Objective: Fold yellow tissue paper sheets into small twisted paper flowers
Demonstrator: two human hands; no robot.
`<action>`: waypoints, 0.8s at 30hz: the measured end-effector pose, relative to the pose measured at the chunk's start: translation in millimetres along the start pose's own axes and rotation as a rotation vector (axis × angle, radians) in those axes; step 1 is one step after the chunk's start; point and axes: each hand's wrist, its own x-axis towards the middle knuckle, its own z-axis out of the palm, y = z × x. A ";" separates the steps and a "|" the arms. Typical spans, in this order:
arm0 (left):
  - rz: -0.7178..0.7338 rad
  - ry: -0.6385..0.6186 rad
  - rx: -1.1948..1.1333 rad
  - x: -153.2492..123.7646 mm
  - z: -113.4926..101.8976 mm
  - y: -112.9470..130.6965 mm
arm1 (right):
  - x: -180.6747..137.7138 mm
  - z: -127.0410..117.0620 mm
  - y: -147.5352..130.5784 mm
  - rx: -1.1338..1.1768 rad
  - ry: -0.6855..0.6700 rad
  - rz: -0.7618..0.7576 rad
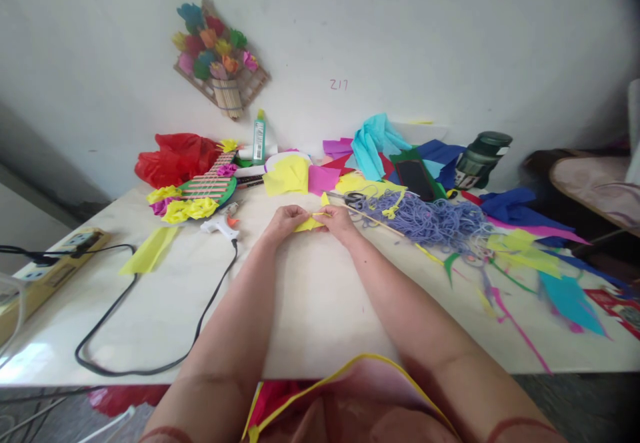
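My left hand (286,220) and my right hand (340,221) meet at the middle of the white table (310,296). Both pinch a small piece of yellow paper (309,224) held just above the tabletop, fingers curled closed on it. A thin wooden stick (375,221) runs from beside my right hand toward the right, over a heap of purple yarn (430,219). Scissors (350,197) lie just beyond my right hand.
A white glue gun (223,226) lies left of my hands, its black cord (150,336) looping to a power strip (55,263). Coloured paper sheets and scraps (530,249) cover the right and back. A paper-flower craft (200,196), red bag (175,156), glue bottle (259,137) and dark jar (483,159) stand behind.
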 end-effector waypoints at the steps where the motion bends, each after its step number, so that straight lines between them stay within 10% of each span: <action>1: 0.010 -0.005 0.014 0.7 -0.5 -1.8 | 0.0 0.3 0.5 0.004 0.001 0.000; 24: -0.060 0.226 -0.191 6.6 -2.0 -6.5 | 1.5 -2.8 -2.8 0.068 0.058 0.010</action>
